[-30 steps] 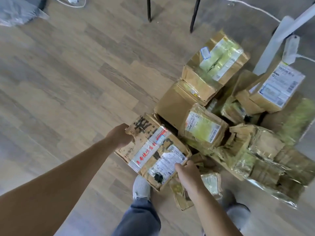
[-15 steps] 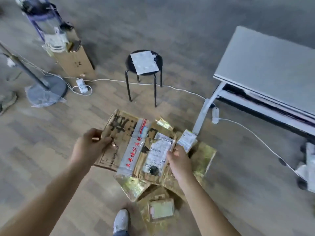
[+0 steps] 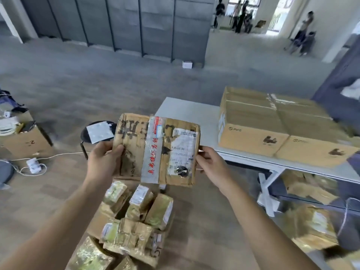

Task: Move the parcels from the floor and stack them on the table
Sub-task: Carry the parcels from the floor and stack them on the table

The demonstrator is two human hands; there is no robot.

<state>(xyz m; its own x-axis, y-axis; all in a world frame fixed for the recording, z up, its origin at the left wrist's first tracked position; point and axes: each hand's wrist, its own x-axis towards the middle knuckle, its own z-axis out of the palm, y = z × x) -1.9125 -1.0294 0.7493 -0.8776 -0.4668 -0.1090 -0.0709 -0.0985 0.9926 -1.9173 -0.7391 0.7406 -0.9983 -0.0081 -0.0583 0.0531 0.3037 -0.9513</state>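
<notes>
A flat worn cardboard parcel (image 3: 155, 149) with black lettering, a white tape strip with red characters and a shipping label is held up at chest height. My left hand (image 3: 103, 158) grips its left edge and my right hand (image 3: 211, 164) grips its right edge. The white table (image 3: 187, 112) lies just behind and to the right of the parcel, with two large cardboard boxes (image 3: 272, 125) on it. Several taped parcels (image 3: 134, 217) lie in a heap on the wood floor below my hands.
A black stool (image 3: 97, 131) with paper on it stands left of the parcel. A cardboard box (image 3: 25, 143), a power strip and a white cable (image 3: 35, 164) sit at the left. More parcels (image 3: 311, 227) lie under the table. People stand far back right.
The parcel has risen from the floor heap to chest height in both hands. The view has swung up from the floor to the table and the room.
</notes>
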